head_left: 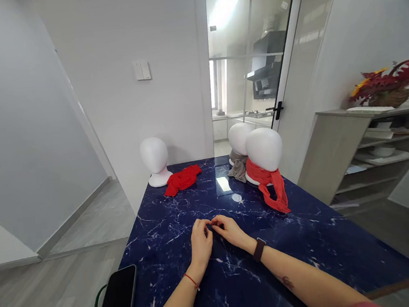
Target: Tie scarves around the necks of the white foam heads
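Observation:
My left hand and my right hand rest together on the dark blue marbled table, fingertips meeting in a pinch over something small and dark that I cannot make out. A red string circles my left wrist and a dark watch my right. Beyond them stand three white mannequin heads: one at the far left with a loose red scarf lying beside it, one at the back with a grey scarf around its neck, and a nearer one wearing a red scarf.
A black phone or tablet lies at the table's near left corner. To the right stands a shelf unit with a red leaf arrangement on top. A glass door to a kitchen is behind the table. A white wall is at the left.

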Available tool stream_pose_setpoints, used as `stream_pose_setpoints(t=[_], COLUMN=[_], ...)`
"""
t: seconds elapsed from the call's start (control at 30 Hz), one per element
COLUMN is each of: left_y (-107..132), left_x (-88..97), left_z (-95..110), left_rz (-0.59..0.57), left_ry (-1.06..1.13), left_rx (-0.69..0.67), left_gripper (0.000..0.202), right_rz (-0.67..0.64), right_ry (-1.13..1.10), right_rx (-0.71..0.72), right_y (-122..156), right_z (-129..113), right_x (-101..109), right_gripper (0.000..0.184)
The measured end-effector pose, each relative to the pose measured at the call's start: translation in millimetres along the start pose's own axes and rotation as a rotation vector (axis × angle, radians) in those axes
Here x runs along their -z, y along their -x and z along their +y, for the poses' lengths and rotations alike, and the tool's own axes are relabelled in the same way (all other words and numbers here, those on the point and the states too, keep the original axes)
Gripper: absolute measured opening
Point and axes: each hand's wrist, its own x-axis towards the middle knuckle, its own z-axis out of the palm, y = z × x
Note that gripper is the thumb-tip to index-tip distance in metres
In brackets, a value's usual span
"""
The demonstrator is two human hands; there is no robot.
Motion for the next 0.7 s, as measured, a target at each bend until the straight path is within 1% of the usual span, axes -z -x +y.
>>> stream_pose_setpoints(t=[0.07,0.13,0.2,0.27,0.37,0.47,0.57,0.63,0.7], left_y=[-0.1,-1.4,-3.4,-5.5,-8.4,-11.1,-13.0,-13.5,-13.7], left_x=[-1.5,-2.5,-3.2,-3.7,-3.3,-1.7,-0.1,0.4,0.7], left_z=[0.7,-0.4,-2.5,-5.0,-9.0,-13.4,-16.6,-17.3,-16.9], left_rz=[0.002,0.004,0.001,-0.007,-0.016,0.001,0.028,0.027,0.012], left_ry=[0.003,-0.02,-0.056,-0.113,-0.24,-0.329,-0.366,-0.37,-0.358], left_rx=[-0.013,-0.036,-0.051,-0.058,-0.087,-0.12,-0.129,-0.124,-0.115], left_gripper=[0.027,0.024,0.021,0.018,0.017,0.018,0.019,0.019,0.018], right_rz=[0.024,0.042,0.057,0.06,0.021,-0.052,-0.134,-0.172,-0.184], right_ry=[-0.012,0.07,0.205,0.303,0.351,0.402,0.458,0.503,0.551], right_rx=[-0.041,-0.06,-0.049,-0.016,0.039,0.08,0.095,0.085,0.058], right_y=[-12.9,-37.6,-72.8,-114.1,-173.1,-213.4,-228.7,-227.8,-221.2], right_z=[6.1,13.1,18.5,20.9,19.2,14.9,11.7,10.6,10.4], right_x=[-1.4,-2.1,-3.8,-8.9,-25.9,-51.1,-73.7,-81.4,-80.9], right_gripper=[0.014,0.017,0.023,0.032,0.051,0.066,0.073,0.067,0.055])
